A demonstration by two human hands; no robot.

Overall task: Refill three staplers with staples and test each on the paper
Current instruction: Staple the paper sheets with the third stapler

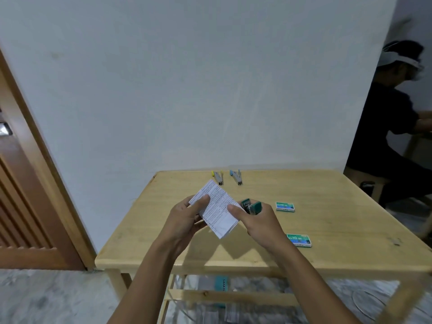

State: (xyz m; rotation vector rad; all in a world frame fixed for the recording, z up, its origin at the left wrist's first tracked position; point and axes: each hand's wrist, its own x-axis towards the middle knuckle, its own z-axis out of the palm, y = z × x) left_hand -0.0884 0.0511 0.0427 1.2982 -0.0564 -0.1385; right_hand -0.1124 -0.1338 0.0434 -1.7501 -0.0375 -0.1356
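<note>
Above the wooden table (327, 220), my left hand (187, 218) holds a folded stack of printed paper (217, 206) by its left edge. My right hand (257, 220) grips a green stapler (251, 206) against the paper's right edge, thumb resting on the sheet. A yellow-tipped stapler (217, 177) and a blue-tipped stapler (236, 177) lie side by side near the table's far edge. Two green staple boxes lie on the table to the right, one (285, 206) farther away and one (299, 240) nearer to me.
A white wall stands behind the table and a wooden door (25, 195) is at the left. Another person (388, 127) in dark clothes sits at the far right. Items lie on the shelf (222, 293) under the table.
</note>
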